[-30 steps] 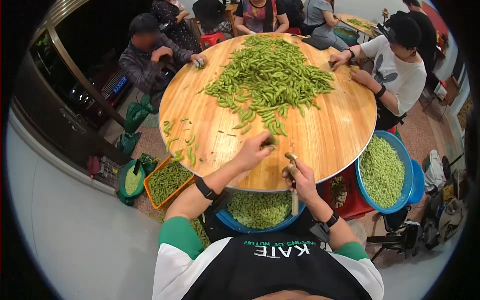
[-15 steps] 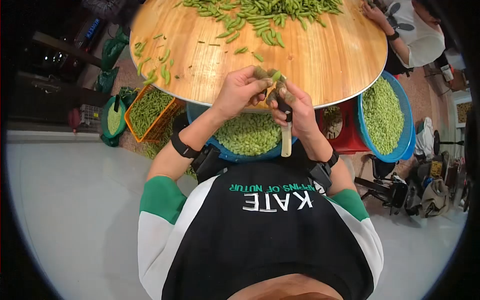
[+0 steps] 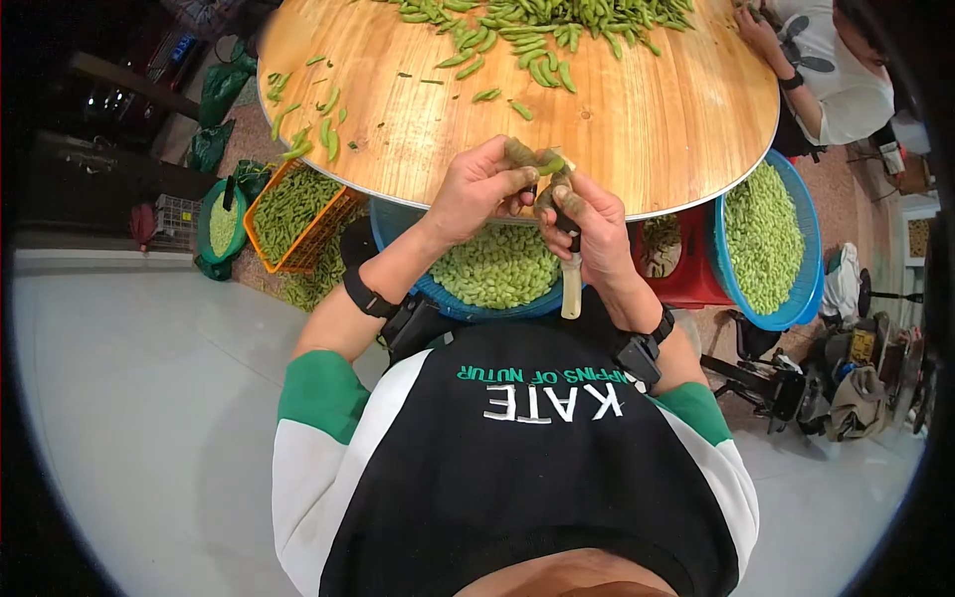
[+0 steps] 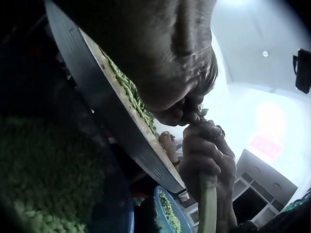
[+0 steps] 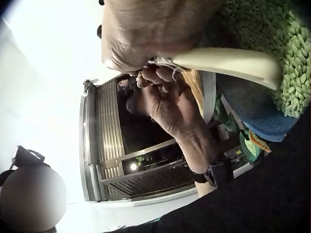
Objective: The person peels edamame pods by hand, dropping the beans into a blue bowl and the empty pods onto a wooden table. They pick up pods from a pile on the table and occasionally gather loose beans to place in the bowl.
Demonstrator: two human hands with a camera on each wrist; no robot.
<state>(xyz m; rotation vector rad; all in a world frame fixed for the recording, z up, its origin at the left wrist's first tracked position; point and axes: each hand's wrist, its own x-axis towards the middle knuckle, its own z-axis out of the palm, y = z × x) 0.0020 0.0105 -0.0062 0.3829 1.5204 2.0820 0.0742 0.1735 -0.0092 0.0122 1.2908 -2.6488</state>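
1. As I watch through the head view, the left hand [image 3: 476,191] pinches a green pod [image 3: 546,164] between thumb and fingers, over the near edge of the round table [image 3: 438,139].
2. Same view: right hand [image 3: 592,221] just beside it, fingers curled round a pale-handled tool [image 3: 571,289], handle pointing down past the near edge. Loose pods [image 3: 329,134] toward the left edge; shelled beans [image 3: 497,269] in a blue basin [image 3: 450,304] below the near edge.
3. Left wrist view, dark: hands close together; I make out only specks of green at the fingertips.
4. Right wrist view: left fingers curled, pod hidden; pale handle crosses before the beans.
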